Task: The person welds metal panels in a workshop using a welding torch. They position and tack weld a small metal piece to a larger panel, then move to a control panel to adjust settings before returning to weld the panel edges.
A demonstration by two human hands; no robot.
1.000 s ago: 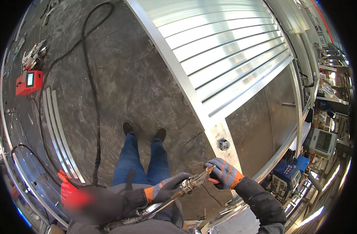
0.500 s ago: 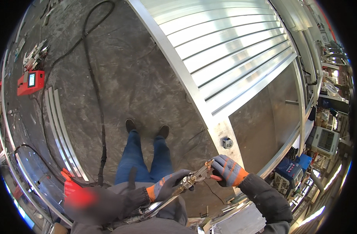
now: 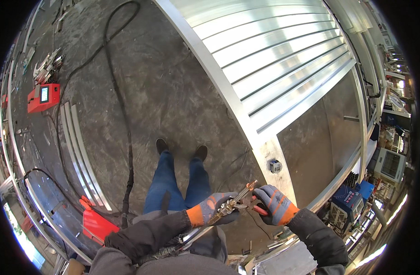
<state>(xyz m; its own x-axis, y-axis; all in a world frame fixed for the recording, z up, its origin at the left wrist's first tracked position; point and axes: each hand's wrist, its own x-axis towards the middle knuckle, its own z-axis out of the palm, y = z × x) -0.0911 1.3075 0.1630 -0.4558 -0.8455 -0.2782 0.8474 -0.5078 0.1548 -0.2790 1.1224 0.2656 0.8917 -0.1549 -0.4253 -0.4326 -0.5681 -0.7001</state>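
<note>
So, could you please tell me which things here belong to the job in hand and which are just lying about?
In hand: left hand gripping the torch; right hand at its tip.

Lying about: red box, black cable, metal strips on the floor.

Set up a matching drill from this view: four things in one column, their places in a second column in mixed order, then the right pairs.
Things:
1. torch
2. red box with a screen
3. black hose
4. slatted metal door

Places:
A. snaking across the floor
B. upper right, lying flat
C. far left on the floor
D. between the left hand and the right hand

Pairs: 1-D, 2-C, 3-A, 4-B
</note>
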